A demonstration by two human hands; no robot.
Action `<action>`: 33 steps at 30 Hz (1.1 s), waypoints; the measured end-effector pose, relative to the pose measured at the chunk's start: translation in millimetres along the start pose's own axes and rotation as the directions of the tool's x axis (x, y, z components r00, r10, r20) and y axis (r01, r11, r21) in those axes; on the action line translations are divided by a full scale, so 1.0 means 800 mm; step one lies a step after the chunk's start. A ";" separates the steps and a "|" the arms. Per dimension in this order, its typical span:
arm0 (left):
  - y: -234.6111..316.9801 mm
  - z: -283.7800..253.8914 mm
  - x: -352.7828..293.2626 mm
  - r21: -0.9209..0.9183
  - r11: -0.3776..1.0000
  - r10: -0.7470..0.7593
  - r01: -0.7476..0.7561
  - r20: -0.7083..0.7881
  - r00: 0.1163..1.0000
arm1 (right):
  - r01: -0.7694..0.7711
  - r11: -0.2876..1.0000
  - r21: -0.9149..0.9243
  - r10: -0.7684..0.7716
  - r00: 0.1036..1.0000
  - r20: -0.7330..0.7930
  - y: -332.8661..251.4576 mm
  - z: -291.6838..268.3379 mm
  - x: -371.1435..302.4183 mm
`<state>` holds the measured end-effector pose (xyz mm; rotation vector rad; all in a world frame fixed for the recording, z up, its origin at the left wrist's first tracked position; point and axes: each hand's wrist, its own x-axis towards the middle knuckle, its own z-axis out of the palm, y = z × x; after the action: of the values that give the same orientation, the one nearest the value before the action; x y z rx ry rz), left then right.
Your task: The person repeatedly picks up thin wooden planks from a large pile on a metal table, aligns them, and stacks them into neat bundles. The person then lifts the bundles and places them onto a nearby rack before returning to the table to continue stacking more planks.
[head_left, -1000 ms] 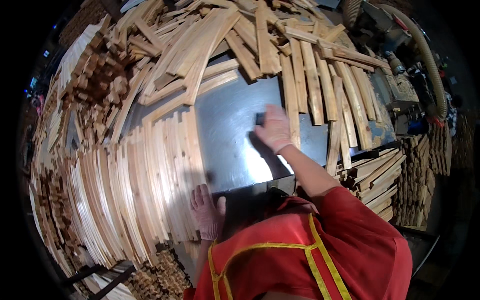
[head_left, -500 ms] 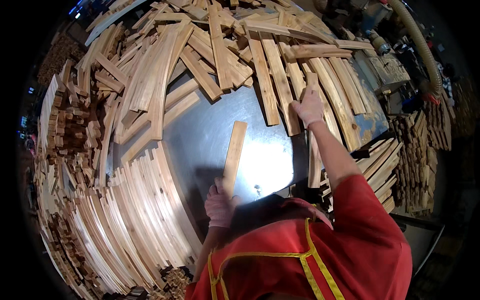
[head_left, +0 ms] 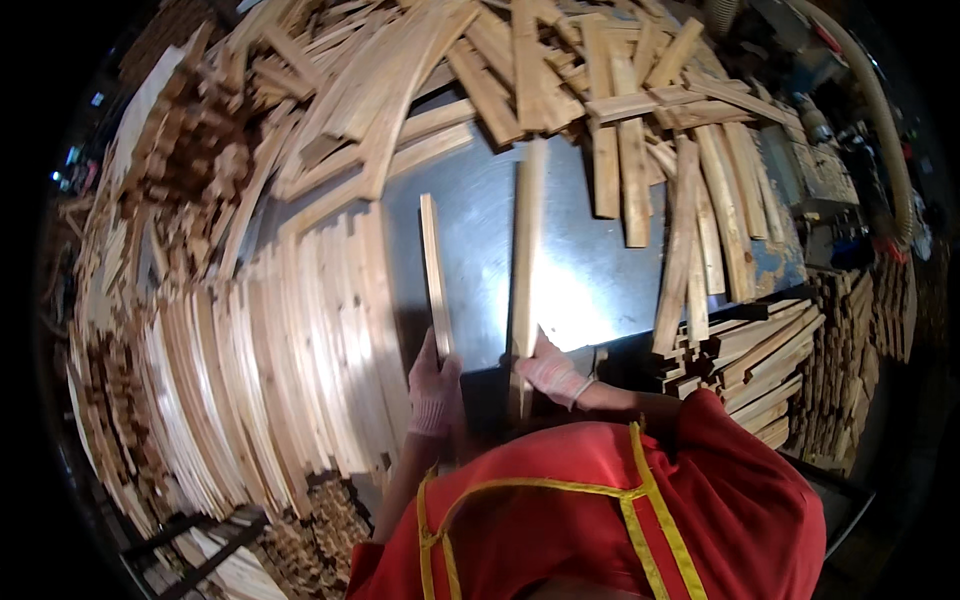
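Observation:
My left hand (head_left: 434, 388), in a pale glove, grips the near end of a narrow wooden slat (head_left: 434, 268) that stands on its edge on the grey metal table (head_left: 585, 280). My right hand (head_left: 553, 375), also gloved, holds the near end of a longer wooden slat (head_left: 524, 250) lying flat, its far end reaching the heap at the back. The two slats lie side by side, roughly parallel, a short gap between them.
A neat row of slats (head_left: 270, 370) lies left of my hands. A loose heap of slats (head_left: 560, 70) covers the table's far side and right. Stacked wood (head_left: 760, 370) sits at the right below the table edge. A hose (head_left: 880, 130) curves at far right.
My right hand has come back from the heap at the right, pulling a long slat to the table's near edge. The slat in my left hand has shifted left and turned on edge.

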<state>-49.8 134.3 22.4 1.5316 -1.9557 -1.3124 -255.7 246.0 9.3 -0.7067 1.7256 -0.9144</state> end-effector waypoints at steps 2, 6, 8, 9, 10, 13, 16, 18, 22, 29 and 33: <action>-0.006 -0.020 0.002 0.311 0.947 0.125 -0.082 -0.122 0.985 | -0.077 0.960 -0.269 0.125 0.978 0.166 -0.030 0.043 -0.010; -0.017 -0.046 0.002 0.591 0.803 0.247 -0.077 -0.212 0.946 | 0.362 0.879 -0.309 -0.112 0.788 0.606 -0.058 0.119 0.045; -0.012 -0.053 0.003 0.616 0.775 0.281 -0.140 -0.139 0.950 | 0.617 0.774 -0.145 -0.335 0.592 0.733 -0.065 0.117 0.094; -0.028 -0.056 -0.009 0.680 0.719 0.308 -0.146 -0.123 0.944 | 0.408 0.843 -0.349 0.033 0.609 0.792 -0.119 0.091 0.094; -0.040 -0.059 -0.018 0.735 0.658 0.343 -0.164 -0.098 0.934 | 0.385 0.897 -0.215 -0.142 0.713 0.686 -0.152 0.051 0.077; -0.050 -0.051 -0.018 0.772 0.616 0.348 -0.155 -0.090 0.933 | 0.165 0.890 -0.426 -0.202 0.978 -0.043 -0.137 -0.086 0.149; -0.026 -0.037 -0.012 0.752 0.636 0.344 -0.175 -0.074 0.936 | -0.169 0.722 -0.671 -0.436 0.642 -0.630 -0.109 -0.247 0.184; 0.012 -0.028 -0.004 0.736 0.640 0.331 -0.220 -0.006 0.943 | -0.338 0.723 -0.602 -0.305 0.626 -0.718 -0.093 -0.296 0.182; 0.040 0.013 0.013 0.649 0.650 0.451 -0.395 0.088 0.888 | 0.035 0.889 -0.457 -0.342 0.716 -0.609 -0.060 -0.270 0.153; 0.149 0.105 0.045 0.465 0.808 0.191 -0.362 0.375 0.907 | 0.124 0.898 -0.423 -0.273 0.910 -0.313 -0.013 -0.231 0.043; 0.123 0.141 0.063 0.617 0.711 0.140 -0.337 0.345 0.928 | 0.284 0.861 0.422 -0.021 0.849 -0.527 -0.033 -0.337 0.131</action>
<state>-207.6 140.3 29.5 1.3131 -2.9232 -0.7556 -543.6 213.3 31.9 -0.2740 1.7779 -1.7033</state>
